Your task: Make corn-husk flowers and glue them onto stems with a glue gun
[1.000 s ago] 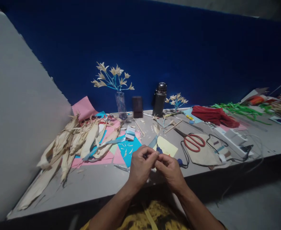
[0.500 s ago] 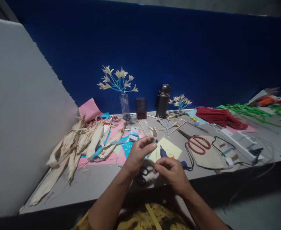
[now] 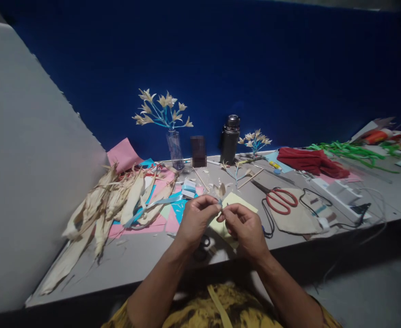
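Observation:
A small cream corn husk flower (image 3: 220, 189) stands upright above my fingertips. My left hand (image 3: 197, 221) is closed, pinching the flower's base between thumb and fingers. My right hand (image 3: 246, 230) is closed too, its fingertips pinching the thin stem just under the bloom, almost touching the left thumb. The stem's lower part hangs faintly below the fingers. Beneath the hands lies a sheet of pale yellow paper (image 3: 243, 201). My right hand covers most of the glue gun. Black-handled scissors (image 3: 204, 241) lie beside my left wrist, partly hidden.
Dried corn husks (image 3: 108, 200) are heaped at left over coloured paper, near a roll of blue tape (image 3: 188, 189). Behind stand a glass vase (image 3: 175, 150) of husk flowers and a dark flask (image 3: 230, 141). Red-handled scissors (image 3: 282, 201) and a white power strip (image 3: 337, 196) lie at right.
My right hand has moved up along the stem, from its lower part to just under the bloom, meeting the left fingertips. It now covers the glue gun. The view has shifted slightly.

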Action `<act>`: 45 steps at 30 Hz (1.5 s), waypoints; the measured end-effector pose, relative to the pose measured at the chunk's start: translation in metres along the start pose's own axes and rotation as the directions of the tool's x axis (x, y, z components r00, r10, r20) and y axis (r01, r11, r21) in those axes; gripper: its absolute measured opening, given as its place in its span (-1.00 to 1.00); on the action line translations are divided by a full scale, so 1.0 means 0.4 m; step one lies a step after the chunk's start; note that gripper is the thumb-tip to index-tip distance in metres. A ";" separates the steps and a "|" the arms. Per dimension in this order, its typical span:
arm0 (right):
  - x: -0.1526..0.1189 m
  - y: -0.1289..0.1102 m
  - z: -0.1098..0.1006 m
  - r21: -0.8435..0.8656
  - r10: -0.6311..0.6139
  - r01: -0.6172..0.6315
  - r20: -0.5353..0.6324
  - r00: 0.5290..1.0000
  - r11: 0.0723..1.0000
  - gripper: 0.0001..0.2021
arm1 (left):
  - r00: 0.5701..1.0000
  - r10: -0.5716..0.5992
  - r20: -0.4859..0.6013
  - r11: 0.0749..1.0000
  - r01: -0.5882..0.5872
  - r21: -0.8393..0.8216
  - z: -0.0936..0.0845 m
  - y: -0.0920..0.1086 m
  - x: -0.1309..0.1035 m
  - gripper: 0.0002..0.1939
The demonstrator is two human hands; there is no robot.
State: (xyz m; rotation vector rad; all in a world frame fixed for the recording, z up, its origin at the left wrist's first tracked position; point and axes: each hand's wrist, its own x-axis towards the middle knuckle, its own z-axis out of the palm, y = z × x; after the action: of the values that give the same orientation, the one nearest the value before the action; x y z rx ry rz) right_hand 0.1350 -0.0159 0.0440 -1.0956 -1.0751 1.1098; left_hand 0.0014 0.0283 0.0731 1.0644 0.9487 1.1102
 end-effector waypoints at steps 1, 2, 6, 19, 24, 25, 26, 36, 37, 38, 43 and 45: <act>0.006 -0.006 0.003 0.001 -0.013 0.013 -0.011 1.000 1.000 -0.72 | 1.000 0.004 0.004 1.000 -0.005 0.010 0.003 -0.002 0.000 -0.89; 0.011 -0.010 0.005 -0.006 -0.020 0.020 -0.016 1.000 1.000 -0.71 | 1.000 0.006 0.007 1.000 -0.006 0.016 0.006 -0.004 -0.001 -0.90; 0.022 -0.014 0.008 -0.068 -0.045 0.042 -0.045 0.998 0.997 -0.72 | 1.000 0.003 -0.004 1.000 -0.003 -0.011 0.013 -0.004 -0.003 -0.87; 0.023 0.007 0.034 -0.518 -0.470 0.320 -0.187 0.863 0.793 -0.86 | 0.985 0.079 -0.153 0.996 -0.083 -0.018 0.034 -0.018 -0.017 -0.86; 0.025 0.016 0.040 -0.615 -0.563 0.370 -0.147 0.814 0.696 -0.88 | 0.974 0.120 -0.192 0.992 -0.113 0.047 0.035 -0.031 -0.012 -0.84; 0.024 0.016 0.042 -0.626 -0.566 0.374 -0.133 0.813 0.685 -0.87 | 0.973 0.122 -0.197 0.991 -0.110 0.070 0.034 -0.033 -0.010 -0.84; 0.022 0.015 0.044 -0.633 -0.566 0.377 -0.119 0.816 0.676 -0.87 | 0.972 0.124 -0.201 0.989 -0.107 0.098 0.033 -0.034 -0.008 -0.85; 0.063 -0.026 -0.082 -0.234 -0.172 0.164 -0.013 0.985 0.958 -0.63 | 0.996 0.073 0.059 0.986 -0.081 0.148 0.012 -0.008 -0.010 -0.85; 0.076 -0.040 -0.107 -0.203 -0.152 0.162 0.065 0.986 0.966 -0.55 | 0.992 0.037 0.124 0.993 -0.051 0.111 0.012 -0.002 -0.011 -0.83; 0.087 -0.058 -0.130 -0.207 -0.145 0.172 0.136 0.980 0.963 -0.51 | 0.983 -0.001 0.184 0.998 -0.011 0.067 0.013 0.003 -0.012 -0.82; 0.099 -0.183 -0.181 -0.476 -0.345 0.506 0.389 0.855 0.719 -0.50 | 0.918 -0.135 0.374 0.979 0.181 -0.090 0.014 0.014 -0.010 -0.75; 0.099 -0.229 -0.180 -0.510 -0.367 0.649 0.550 0.751 0.564 -0.60 | 0.901 -0.139 0.411 0.975 0.197 -0.101 0.014 0.016 -0.010 -0.75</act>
State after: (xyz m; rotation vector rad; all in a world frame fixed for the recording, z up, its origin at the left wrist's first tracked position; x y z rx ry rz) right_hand 0.2219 0.0054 0.1283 -0.9896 -2.0947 0.4152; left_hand 0.0045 0.0242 0.0810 1.0230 0.6100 0.7610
